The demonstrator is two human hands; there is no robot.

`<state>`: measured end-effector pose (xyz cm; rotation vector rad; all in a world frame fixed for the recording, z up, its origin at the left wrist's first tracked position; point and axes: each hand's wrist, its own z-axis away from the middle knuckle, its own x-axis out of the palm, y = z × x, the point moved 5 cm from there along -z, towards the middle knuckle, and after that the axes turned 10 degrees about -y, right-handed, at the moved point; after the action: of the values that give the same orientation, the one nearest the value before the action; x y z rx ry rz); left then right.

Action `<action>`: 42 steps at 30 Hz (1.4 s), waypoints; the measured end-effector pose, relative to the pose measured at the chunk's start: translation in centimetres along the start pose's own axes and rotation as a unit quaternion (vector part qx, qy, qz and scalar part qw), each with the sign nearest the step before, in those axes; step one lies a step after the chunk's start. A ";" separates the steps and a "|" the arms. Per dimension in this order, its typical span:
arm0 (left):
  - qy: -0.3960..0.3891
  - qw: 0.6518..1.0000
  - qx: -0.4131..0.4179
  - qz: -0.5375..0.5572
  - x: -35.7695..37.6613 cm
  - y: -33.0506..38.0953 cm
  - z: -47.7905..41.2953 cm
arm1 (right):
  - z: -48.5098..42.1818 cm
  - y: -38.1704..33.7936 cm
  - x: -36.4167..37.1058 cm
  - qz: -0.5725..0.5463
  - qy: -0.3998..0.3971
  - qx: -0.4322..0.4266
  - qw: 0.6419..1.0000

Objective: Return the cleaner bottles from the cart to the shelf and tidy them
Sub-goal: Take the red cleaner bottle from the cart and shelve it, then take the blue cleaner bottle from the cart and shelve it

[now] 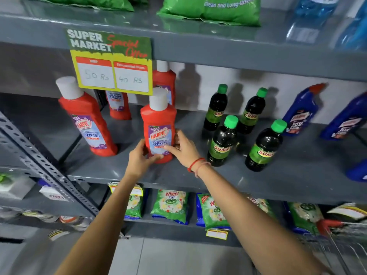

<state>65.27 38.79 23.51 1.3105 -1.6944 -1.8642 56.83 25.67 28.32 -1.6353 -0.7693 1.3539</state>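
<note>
A red Harpic cleaner bottle (158, 124) with a white cap stands upright near the front of the grey middle shelf (297, 185). My left hand (140, 157) grips its lower left side, and my right hand (182, 148) grips its lower right, fingers across the label. Another red Harpic bottle (87, 120) stands to the left. Behind, two more red bottles (118, 105) (164, 80) are partly hidden by a price sign. The wire cart (337, 245) shows at the bottom right; its contents are out of view.
Several dark Sunny bottles with green caps (222, 139) stand right of my hands. Blue Harpic bottles (301, 110) lean at the far right. A yellow price sign (113, 76) hangs from the upper shelf. Detergent packs (170, 205) fill the shelf below. A perforated metal upright (39, 161) slants at left.
</note>
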 end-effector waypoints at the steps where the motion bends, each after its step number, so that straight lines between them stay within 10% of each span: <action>1: 0.000 1.000 -0.009 -0.013 0.0 0.2 0.0 | 0.6 0.2 -0.2 0.002 0.012 0.002 1.000; 10: 0.192 0.978 -0.078 -0.016 7.6 2.4 8.0 | 14.7 6.0 -9.5 -0.017 0.173 0.059 0.983; 17: -0.194 0.978 0.062 -0.040 30.4 12.8 12.5 | 32.0 15.0 -21.2 -0.056 0.357 0.153 0.920; 26: -0.506 0.844 0.155 -0.084 53.8 21.7 20.9 | 59.3 28.3 -27.0 -0.096 0.540 0.397 0.736; 37: -0.777 0.538 0.084 -0.317 72.2 13.4 34.1 | 74.7 41.4 -11.0 -0.442 0.432 0.617 0.487; 42: -0.782 0.505 0.052 -0.362 76.8 8.6 37.3 | 74.7 45.0 -7.8 -0.455 0.459 0.631 0.429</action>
<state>-7.75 3.62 -4.76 -0.3297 -1.6867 -4.2020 -20.25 15.77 -11.93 -0.2408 0.2172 -0.1367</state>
